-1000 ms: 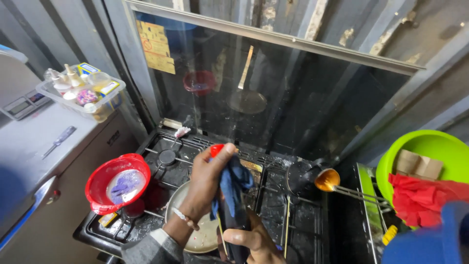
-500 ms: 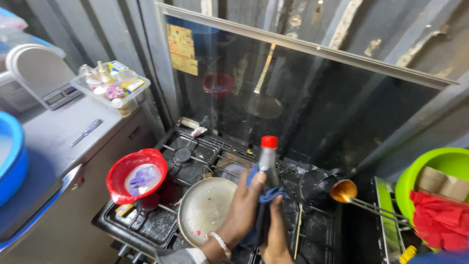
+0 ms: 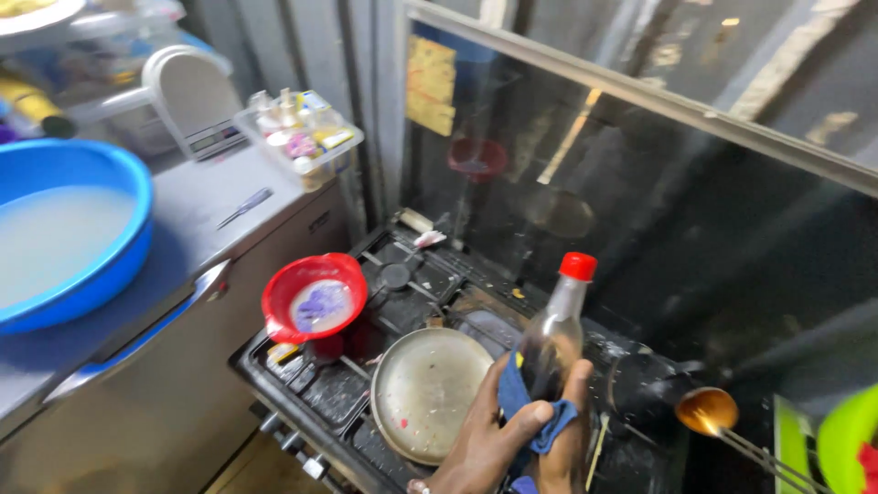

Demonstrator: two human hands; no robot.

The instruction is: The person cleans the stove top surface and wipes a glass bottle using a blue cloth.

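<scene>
Upright, red-capped glass bottle point(image 3: 556, 331), blue-cloth-wrapped

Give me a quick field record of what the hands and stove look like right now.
left hand: grips a clear bottle with a red cap, upright, blue cloth between palm and bottle
right hand: partly out of view, fingers against the bottle's lower side
stove: dark gas hob, grimy
on stove: round metal lid; red bowl at left
right of bottle: ladle
counter left: blue basin
</scene>
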